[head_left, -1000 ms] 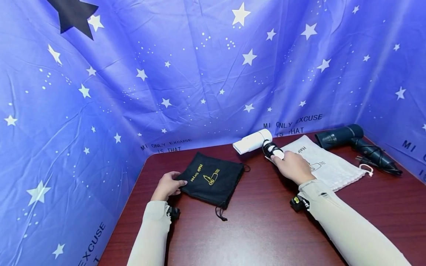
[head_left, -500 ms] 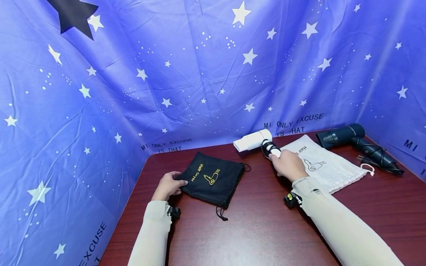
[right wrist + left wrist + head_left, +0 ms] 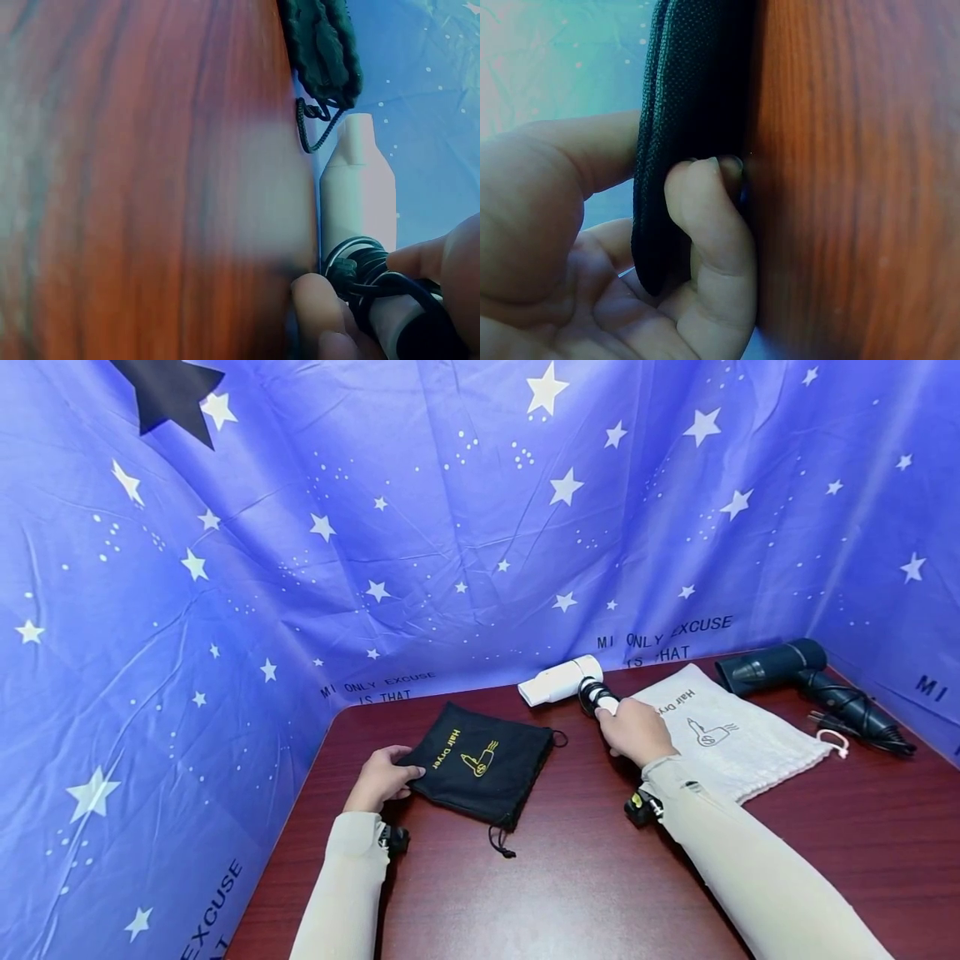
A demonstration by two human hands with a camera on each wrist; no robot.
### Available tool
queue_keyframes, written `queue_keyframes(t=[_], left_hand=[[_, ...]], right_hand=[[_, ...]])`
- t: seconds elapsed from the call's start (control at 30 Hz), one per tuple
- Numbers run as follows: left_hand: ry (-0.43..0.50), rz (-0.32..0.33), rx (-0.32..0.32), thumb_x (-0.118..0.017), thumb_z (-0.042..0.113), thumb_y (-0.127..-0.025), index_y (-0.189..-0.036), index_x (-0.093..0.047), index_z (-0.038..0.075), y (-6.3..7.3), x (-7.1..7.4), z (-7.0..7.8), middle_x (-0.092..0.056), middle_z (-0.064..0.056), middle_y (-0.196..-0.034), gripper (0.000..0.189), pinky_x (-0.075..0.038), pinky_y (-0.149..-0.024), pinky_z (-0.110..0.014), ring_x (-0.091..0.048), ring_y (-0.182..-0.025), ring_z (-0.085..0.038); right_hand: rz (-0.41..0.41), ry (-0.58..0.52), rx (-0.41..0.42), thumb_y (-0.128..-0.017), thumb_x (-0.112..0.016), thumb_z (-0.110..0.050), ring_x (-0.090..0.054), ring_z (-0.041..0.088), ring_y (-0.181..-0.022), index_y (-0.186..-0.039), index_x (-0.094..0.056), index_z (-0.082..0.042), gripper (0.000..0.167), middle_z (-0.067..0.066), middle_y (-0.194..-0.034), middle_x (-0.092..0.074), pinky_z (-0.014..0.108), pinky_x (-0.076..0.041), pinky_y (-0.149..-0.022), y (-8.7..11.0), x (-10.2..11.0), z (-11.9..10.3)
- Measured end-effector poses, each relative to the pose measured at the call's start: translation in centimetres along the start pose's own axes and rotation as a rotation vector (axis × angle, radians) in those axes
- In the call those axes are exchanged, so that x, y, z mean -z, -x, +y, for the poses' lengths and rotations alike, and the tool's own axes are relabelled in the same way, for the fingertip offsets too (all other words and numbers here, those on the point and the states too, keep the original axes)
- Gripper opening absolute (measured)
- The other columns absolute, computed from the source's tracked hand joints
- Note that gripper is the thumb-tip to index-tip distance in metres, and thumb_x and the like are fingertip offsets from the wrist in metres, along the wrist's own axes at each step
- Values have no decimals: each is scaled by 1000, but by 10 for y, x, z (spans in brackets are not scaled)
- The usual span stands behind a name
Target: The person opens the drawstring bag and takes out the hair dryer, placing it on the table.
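Note:
My left hand (image 3: 381, 778) pinches the left corner of a black drawstring pouch (image 3: 480, 777) printed "Hair Dryer" in yellow. In the left wrist view the thumb lies on one side of the pouch's folded cloth edge (image 3: 656, 150) and curled fingers (image 3: 712, 202) on the other. My right hand (image 3: 633, 731) grips the handle of a white hair dryer (image 3: 558, 681), whose black cord (image 3: 596, 693) is wound round the handle. The dryer's nozzle points left, towards the pouch. The right wrist view shows thumb and fingers on both sides of the corded handle (image 3: 394, 315).
A white drawstring pouch (image 3: 708, 731) with a dryer print lies partly behind my right hand. At the back right rests a dark hair dryer (image 3: 776, 667), cord wrapped round its handle. Star-patterned blue cloth (image 3: 450, 527) walls in the reddish-brown table (image 3: 510, 893).
My right hand has moved left and slightly towards me, and the white hair dryer has shifted a little left with it. More of the white pouch shows. My left hand stays at the black pouch.

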State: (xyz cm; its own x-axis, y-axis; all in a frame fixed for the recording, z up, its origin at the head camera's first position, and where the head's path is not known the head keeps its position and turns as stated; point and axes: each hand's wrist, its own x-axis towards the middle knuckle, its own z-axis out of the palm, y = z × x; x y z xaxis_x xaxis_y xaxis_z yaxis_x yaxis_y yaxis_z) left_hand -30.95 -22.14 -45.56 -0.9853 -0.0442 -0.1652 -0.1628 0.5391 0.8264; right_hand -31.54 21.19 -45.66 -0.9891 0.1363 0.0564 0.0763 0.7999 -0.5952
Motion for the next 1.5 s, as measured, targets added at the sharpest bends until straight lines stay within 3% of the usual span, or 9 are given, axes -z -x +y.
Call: queue_keyframes(t=[0.33, 0.5, 0.83, 1.2, 1.37, 1.5], left_hand=[[-5, -1, -12, -77, 13, -89, -140, -59, 4, -1, -1, 0, -61, -21, -135, 55, -59, -60, -28, -59, -63, -14], [-7, 2, -10, -77, 13, -89, -141, -59, 4, 0, -1, 0, -61, -21, -135, 55, -59, -61, -28, -60, -64, -14], [-8, -6, -15, -78, 12, -89, -141, -58, 3, 0, -2, 2, -58, -23, -141, 57, -60, -62, -31, -65, -72, -15], [-17, -2, 1, -78, 11, -89, -141, -59, 4, 1, -1, 0, -56, -24, -144, 57, -61, -63, -32, -67, -74, -17], [-22, -1, 6, -78, 12, -88, -140, -59, 3, 2, -1, 1, -59, -24, -137, 57, -61, -62, -31, -64, -68, -17], [-58, 4, -1, -79, 15, -88, -140, -60, 4, 0, -2, 4, -62, -23, -132, 56, -60, -61, -30, -65, -68, -16]], right_hand=[[-5, 53, 33, -104, -47, -41, -63, 23, -55, -78, -65, -9, 45, 1, -52, -64, 37, -45, -55, -8, -4, -2], [-11, 68, 27, -103, -47, -42, -64, 28, -62, -75, -64, -9, 46, 7, -60, -64, 39, -46, -55, -11, -4, -3], [-1, 127, 8, -102, -49, -46, -65, 36, -77, -95, -66, -1, 48, 24, -94, -68, 47, -47, -56, -14, -1, -2], [-42, 209, -29, -101, -48, -52, -65, 36, -83, -103, -68, -4, 52, 23, -101, -67, 47, -45, -56, -15, 5, -7], [42, 243, -20, -97, -54, -53, -62, 45, -91, -108, -60, 3, 57, 27, -104, -63, 57, -48, -65, -13, 7, -11], [173, 254, 29, -92, -61, -47, -47, 55, -107, -117, -52, 9, 62, 34, -114, -49, 68, -44, -80, -10, 11, -20]])
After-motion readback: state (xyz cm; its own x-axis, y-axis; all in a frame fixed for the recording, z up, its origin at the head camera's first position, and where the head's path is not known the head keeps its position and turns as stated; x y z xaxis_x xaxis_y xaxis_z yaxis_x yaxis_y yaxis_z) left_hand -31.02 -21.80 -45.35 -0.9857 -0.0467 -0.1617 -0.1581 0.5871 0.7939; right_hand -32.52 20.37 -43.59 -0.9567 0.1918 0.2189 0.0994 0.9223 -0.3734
